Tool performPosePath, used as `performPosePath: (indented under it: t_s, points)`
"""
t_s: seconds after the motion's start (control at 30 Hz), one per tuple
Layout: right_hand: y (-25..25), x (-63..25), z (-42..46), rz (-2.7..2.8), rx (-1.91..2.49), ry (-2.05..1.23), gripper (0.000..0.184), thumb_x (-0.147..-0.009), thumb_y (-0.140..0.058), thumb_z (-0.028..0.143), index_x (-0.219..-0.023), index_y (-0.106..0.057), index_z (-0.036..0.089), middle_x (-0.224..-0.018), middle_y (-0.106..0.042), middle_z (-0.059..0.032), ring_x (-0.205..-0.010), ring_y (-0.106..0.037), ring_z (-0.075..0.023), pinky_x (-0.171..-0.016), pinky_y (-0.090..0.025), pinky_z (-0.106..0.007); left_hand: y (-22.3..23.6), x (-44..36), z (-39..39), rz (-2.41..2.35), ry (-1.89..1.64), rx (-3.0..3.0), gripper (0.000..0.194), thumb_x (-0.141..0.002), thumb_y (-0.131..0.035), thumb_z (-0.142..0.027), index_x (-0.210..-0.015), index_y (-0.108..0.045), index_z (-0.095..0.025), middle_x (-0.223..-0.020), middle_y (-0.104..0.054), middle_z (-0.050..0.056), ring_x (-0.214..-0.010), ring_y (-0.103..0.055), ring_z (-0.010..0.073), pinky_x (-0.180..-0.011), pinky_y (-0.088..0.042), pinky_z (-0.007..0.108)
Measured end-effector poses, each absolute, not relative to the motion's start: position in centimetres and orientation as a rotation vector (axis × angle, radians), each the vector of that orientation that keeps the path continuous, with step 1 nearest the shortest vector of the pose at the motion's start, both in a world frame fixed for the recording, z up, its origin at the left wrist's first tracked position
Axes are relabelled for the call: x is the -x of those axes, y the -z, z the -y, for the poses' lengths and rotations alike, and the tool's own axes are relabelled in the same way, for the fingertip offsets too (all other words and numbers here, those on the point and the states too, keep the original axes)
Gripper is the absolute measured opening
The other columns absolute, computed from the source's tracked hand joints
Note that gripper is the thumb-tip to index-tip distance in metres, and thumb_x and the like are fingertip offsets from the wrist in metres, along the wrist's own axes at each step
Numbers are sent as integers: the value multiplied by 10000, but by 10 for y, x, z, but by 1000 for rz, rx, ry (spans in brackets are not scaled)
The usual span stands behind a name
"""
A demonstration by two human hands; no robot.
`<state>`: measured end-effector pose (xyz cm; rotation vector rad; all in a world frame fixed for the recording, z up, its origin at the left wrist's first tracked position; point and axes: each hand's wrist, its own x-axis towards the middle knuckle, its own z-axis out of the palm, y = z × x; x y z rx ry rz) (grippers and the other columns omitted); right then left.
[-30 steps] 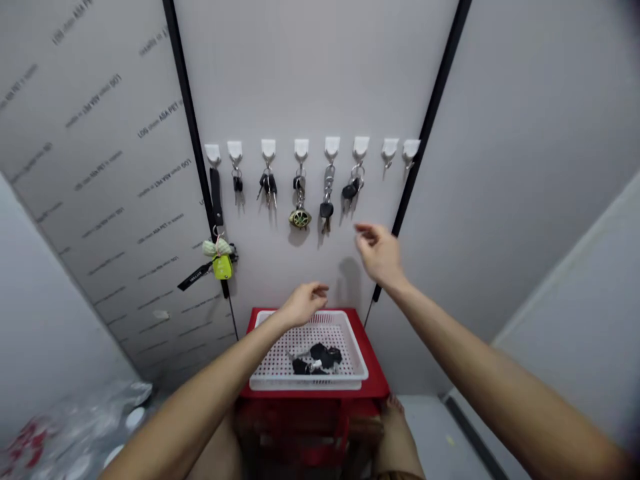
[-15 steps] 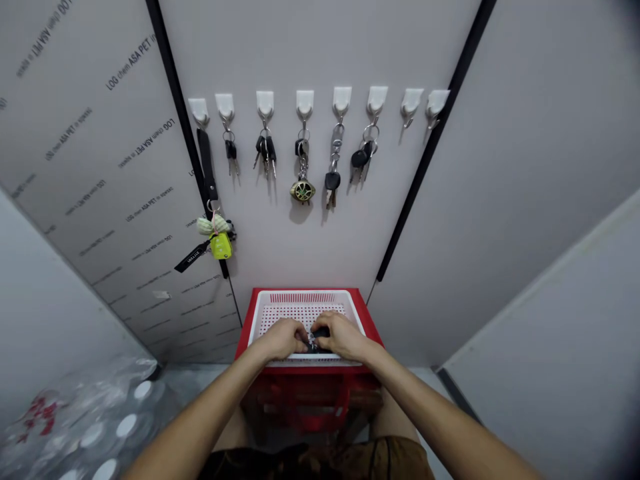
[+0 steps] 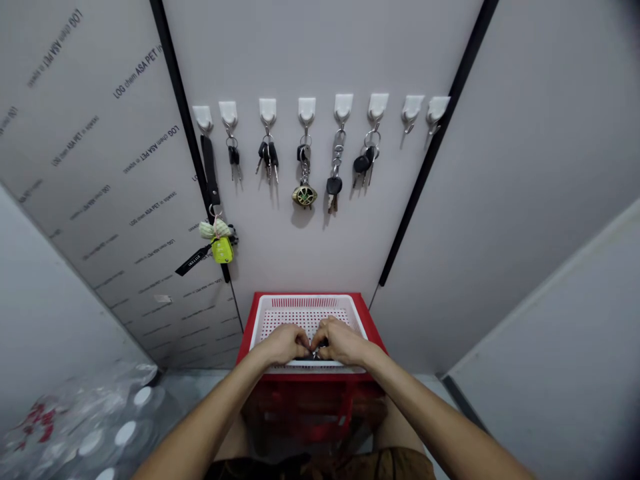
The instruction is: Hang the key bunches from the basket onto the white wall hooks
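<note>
Both my hands are down inside a white perforated basket (image 3: pixel 306 306) that rests on a red stool (image 3: pixel 371 320). My left hand (image 3: pixel 283 343) and my right hand (image 3: pixel 340 341) meet with fingers curled, pinching a dark bunch of keys (image 3: pixel 315 349) that shows only between the fingertips. On the wall above runs a row of white hooks (image 3: pixel 307 107). Several of them carry key bunches (image 3: pixel 304 180); the two rightmost hooks (image 3: pixel 423 110) hang bare.
A black strap with a yellow-green tag (image 3: pixel 221 249) hangs from the leftmost hook. Black vertical strips (image 3: pixel 421 177) frame the wall panel. Clear plastic wrapping (image 3: pixel 87 430) lies on the floor at the lower left. A white panel slopes in at the right.
A second ago my right hand was raised near the hooks and my left hovered above the basket. Both dropped into the basket and now close together on the keys.
</note>
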<state>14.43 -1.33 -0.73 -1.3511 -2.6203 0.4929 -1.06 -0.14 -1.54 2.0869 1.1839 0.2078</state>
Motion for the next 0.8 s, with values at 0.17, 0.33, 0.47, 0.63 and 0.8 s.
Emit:
performPosePath:
  t_s: [0.17,0.33,0.47,0.63,0.8]
  points:
    - [4,-143,13,2625,1253,-598,124,-559,-544,213,-653,-626,208,-631,-579,9,-669,-477,-111,-709,-311,-225,18,11,2,-1264,-279,-2101,297,-546,-357,-73,-731,-584,-125,-619,-558,10,-561,-458,90,-511,-337,166]
    - [10,-145,11,2174,1341,-932,98,-578,-472,165,-599,-566,147,-554,-530,18,-537,-449,-79,-534,-340,-187,14,11,3,-1255,-371,-2112,276,-599,-333,-104,-734,-572,-132,-654,-561,17,-614,-476,106,-577,-359,190]
    - [5,-144,9,1724,1359,-1189,77,-582,-466,209,-572,-485,136,-468,-474,44,-434,-407,-55,-455,-315,-178,8,12,6,-1164,-523,-2073,261,-673,-325,-199,-802,-543,-135,-765,-566,30,-716,-487,122,-662,-365,215]
    - [-9,-139,11,1504,1258,-1332,130,-561,-508,259,-571,-459,139,-428,-464,62,-402,-413,-49,-446,-326,-184,5,13,9,-978,-706,-1989,335,-628,-466,-256,-945,-477,-147,-902,-547,34,-819,-473,132,-733,-358,231]
    - [-27,-137,9,1440,1186,-1235,159,-543,-550,273,-559,-486,130,-445,-488,53,-437,-442,-52,-490,-366,-191,1,0,2,-925,-940,-1820,328,-614,-472,-140,-941,-483,-143,-899,-559,38,-817,-489,126,-747,-370,247]
